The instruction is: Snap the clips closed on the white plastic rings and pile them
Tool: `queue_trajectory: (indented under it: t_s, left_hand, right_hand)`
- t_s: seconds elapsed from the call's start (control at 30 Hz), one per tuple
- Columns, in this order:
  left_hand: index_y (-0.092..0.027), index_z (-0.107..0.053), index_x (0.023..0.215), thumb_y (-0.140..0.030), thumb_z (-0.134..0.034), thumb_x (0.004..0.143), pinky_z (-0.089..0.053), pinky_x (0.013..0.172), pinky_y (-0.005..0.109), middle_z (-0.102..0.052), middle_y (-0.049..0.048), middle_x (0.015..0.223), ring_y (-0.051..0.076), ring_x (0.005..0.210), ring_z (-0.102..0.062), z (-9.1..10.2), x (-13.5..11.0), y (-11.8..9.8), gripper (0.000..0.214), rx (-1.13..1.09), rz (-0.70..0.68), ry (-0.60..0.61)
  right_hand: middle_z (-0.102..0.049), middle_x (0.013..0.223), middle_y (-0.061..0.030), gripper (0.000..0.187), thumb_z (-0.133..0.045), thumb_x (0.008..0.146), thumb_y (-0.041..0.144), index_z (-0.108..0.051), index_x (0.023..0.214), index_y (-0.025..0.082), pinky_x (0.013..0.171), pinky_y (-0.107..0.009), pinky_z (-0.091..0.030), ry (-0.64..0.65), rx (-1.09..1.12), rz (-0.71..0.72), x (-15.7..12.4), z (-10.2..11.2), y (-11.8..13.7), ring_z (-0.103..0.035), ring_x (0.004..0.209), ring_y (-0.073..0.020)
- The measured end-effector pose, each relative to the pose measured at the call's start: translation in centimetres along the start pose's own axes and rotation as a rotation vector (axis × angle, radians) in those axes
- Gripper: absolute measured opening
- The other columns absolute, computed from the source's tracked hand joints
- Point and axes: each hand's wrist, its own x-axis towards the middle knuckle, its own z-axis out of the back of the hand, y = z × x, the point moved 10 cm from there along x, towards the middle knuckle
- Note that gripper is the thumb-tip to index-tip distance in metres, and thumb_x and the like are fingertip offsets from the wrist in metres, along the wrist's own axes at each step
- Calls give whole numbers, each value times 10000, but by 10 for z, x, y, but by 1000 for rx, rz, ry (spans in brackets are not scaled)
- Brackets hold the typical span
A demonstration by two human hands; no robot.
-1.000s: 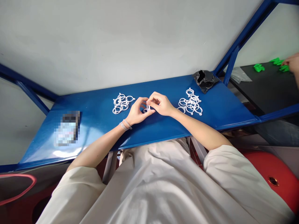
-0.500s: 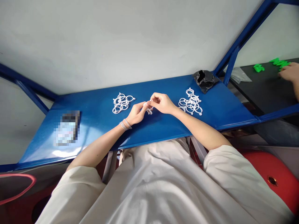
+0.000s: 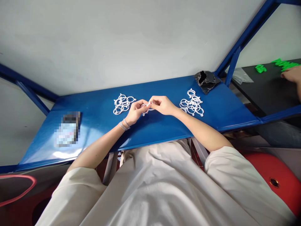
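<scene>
My left hand (image 3: 135,111) pinches a white plastic ring (image 3: 144,113) with a small knob on its rim, partly covered by the fingers. Fingertip to fingertip with it, my right hand (image 3: 164,105) is closed on a second white ring (image 3: 151,108). The two rings meet between my hands, just above the blue table (image 3: 162,127); whether they are joined I cannot tell. Left of my hands lies a cluster of white rings (image 3: 121,104). A larger pile of similar rings (image 3: 192,103) rests beyond my right forearm.
A crumpled black plastic bag (image 3: 206,82) sits open at the back right corner. On the left lies a pixelated phone-like object (image 3: 68,130). Blue frame bars (image 3: 232,64) flank the table. At a dark table on the right, another person's hand (image 3: 293,74) is near green pieces (image 3: 260,68).
My left hand has shifted slightly left and turned, and the rings between my hands show more openly. The other person's hand has moved a little lower.
</scene>
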Motion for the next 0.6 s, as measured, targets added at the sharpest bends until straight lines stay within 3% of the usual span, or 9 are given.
queue_trajectory:
  t_s: [0.1, 0.2, 0.33, 0.47, 0.6]
  left_hand:
    - [-168, -641, 789, -358, -902, 715, -465, 573, 237, -608, -19, 651, 103, 573, -574, -2, 1, 4, 332, -123, 64, 36]
    - [-151, -669, 792, -372, -915, 736, -514, 609, 253, -645, 8, 707, 114, 610, -617, -4, 2, 4, 335, -150, 81, 74]
    - [-145, -720, 883, -400, -971, 710, -568, 684, 253, -688, 23, 832, 123, 711, -677, -1, 3, 1, 398, -131, 46, 56]
    - [-152, -717, 944, -419, -978, 716, -604, 733, 260, -699, 30, 914, 127, 777, -695, 1, 4, 3, 438, -130, 20, 33]
    - [-137, -695, 950, -429, -965, 742, -645, 750, 311, -715, 39, 930, 147, 775, -733, 1, 4, 11, 449, -119, 74, 41]
  right_hand:
    - [-534, 643, 46, 341, -663, 983, 516, -690, 889, 189, 599, -265, -306, 141, -177, 5, -3, -11, -1, -416, 605, -121]
    - [-628, 729, 8, 292, -601, 1006, 407, -690, 849, 177, 623, -270, -317, 224, -274, 14, -5, -17, -3, -473, 640, -132]
    - [-675, 801, -24, 224, -647, 969, 349, -737, 866, 171, 678, -277, -342, 172, -334, 39, -3, -12, -2, -533, 708, -148]
    - [-650, 780, -18, 250, -682, 968, 405, -740, 884, 177, 681, -281, -337, 94, -374, 30, -1, -3, -1, -523, 704, -151]
    - [-614, 734, 4, 228, -683, 950, 398, -715, 911, 175, 657, -282, -326, 13, -376, 4, 0, 6, -4, -501, 659, -143]
